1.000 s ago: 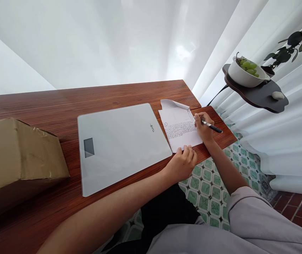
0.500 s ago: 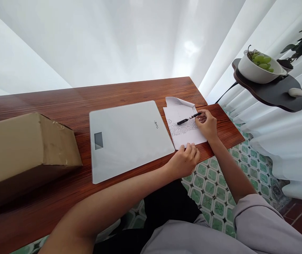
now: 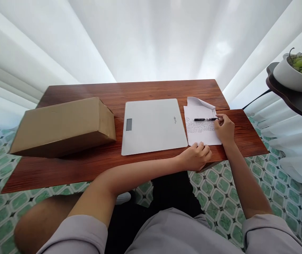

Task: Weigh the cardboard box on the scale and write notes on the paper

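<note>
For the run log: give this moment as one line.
left hand: on white handwritten paper sheet | right hand: touching black pen lying on sheet | white flat scale, brown cardboard box: untouched

head: I see my right hand [image 3: 224, 128] touching black pen [image 3: 205, 119] lying on handwritten white paper sheet [image 3: 202, 127] | left hand [image 3: 197, 157] pinning sheet's near edge | flat white glass scale [image 3: 153, 125] just beside | brown cardboard box [image 3: 64, 125] far left

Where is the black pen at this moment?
The pen lies across the written paper at the table's right end, right of the white scale, its end at the right hand.
</note>
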`<action>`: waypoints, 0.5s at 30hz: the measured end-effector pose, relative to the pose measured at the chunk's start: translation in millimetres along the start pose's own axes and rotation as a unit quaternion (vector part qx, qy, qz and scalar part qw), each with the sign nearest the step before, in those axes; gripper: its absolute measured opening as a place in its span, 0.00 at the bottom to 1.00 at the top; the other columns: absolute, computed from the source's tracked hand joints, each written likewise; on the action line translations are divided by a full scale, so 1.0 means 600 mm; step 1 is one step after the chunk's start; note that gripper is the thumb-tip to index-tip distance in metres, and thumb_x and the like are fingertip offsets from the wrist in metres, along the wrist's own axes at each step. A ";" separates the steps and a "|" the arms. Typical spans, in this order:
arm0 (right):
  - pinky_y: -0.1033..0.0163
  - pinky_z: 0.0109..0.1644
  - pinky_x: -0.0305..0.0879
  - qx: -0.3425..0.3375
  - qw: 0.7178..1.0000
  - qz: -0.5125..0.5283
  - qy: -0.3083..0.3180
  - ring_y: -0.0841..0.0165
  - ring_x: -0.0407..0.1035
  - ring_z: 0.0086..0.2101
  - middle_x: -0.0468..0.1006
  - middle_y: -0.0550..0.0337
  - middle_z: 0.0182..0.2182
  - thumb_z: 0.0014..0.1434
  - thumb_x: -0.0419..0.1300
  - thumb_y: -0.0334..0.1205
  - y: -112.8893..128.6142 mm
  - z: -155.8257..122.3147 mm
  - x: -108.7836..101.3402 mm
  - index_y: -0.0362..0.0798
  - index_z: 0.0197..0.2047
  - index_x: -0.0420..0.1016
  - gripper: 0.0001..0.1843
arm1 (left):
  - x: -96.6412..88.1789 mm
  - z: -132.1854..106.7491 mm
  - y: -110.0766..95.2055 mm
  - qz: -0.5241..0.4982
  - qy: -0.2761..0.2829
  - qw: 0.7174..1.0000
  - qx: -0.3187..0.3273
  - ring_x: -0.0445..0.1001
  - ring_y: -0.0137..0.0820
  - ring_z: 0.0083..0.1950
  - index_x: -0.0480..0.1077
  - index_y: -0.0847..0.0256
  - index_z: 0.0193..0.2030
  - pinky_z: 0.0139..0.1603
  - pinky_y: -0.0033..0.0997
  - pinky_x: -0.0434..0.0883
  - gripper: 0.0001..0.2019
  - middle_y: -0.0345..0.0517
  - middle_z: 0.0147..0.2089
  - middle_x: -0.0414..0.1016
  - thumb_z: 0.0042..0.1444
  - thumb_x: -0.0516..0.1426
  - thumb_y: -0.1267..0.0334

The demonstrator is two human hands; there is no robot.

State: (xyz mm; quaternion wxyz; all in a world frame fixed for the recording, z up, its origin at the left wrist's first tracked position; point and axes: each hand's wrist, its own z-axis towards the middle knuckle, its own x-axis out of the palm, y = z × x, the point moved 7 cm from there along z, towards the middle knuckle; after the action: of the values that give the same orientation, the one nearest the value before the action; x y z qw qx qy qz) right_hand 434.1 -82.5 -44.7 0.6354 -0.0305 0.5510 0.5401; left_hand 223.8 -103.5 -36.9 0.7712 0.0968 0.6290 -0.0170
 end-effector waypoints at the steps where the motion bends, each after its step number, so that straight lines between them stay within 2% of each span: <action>1: 0.56 0.44 0.65 0.000 1.000 -0.002 -0.007 0.61 0.69 0.31 0.76 0.55 0.29 0.57 0.53 0.41 0.000 0.000 -0.002 0.45 0.46 0.77 0.18 | -0.002 -0.001 0.000 0.005 -0.006 1.000 0.005 0.72 0.47 0.53 0.67 0.74 0.58 0.46 0.42 0.68 0.22 0.66 0.56 0.72 0.68 0.41 0.65; 6: 0.56 0.43 0.64 0.015 1.000 -0.015 -0.022 0.59 0.70 0.32 0.78 0.50 0.32 0.62 0.50 0.48 -0.005 0.003 -0.005 0.47 0.40 0.72 0.15 | -0.033 -0.025 -0.008 0.053 -0.060 0.994 0.077 0.72 0.43 0.55 0.62 0.68 0.66 0.45 0.39 0.68 0.23 0.62 0.60 0.71 0.70 0.41 0.64; 8: 0.55 0.44 0.63 0.016 0.999 -0.018 -0.021 0.58 0.70 0.34 0.78 0.48 0.34 0.63 0.48 0.49 -0.009 0.004 -0.005 0.48 0.38 0.71 0.16 | -0.051 -0.044 -0.002 0.069 -0.066 0.993 0.076 0.73 0.41 0.54 0.63 0.66 0.67 0.45 0.39 0.68 0.23 0.61 0.60 0.72 0.69 0.42 0.64; 12: 0.53 0.46 0.62 0.027 1.000 -0.014 -0.008 0.56 0.71 0.37 0.79 0.47 0.36 0.63 0.45 0.50 -0.025 0.008 0.002 0.49 0.37 0.73 0.19 | -0.099 -0.096 0.034 0.092 -0.078 0.993 0.010 0.73 0.39 0.54 0.63 0.65 0.67 0.43 0.35 0.69 0.22 0.57 0.60 0.72 0.69 0.44 0.64; 15: 0.51 0.47 0.62 0.043 0.999 -0.005 -0.002 0.54 0.71 0.38 0.79 0.45 0.36 0.62 0.45 0.52 -0.038 0.012 0.007 0.49 0.37 0.74 0.21 | -0.142 -0.149 0.077 0.103 -0.092 0.988 -0.074 0.72 0.38 0.56 0.62 0.62 0.68 0.49 0.35 0.70 0.23 0.55 0.61 0.73 0.69 0.45 0.64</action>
State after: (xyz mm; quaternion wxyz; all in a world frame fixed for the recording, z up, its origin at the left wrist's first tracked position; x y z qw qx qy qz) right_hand 454.5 -84.6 -57.6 0.6400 -0.0045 0.5723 0.5127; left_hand 126.7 -50.8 35.3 0.8287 0.1012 0.5413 0.1002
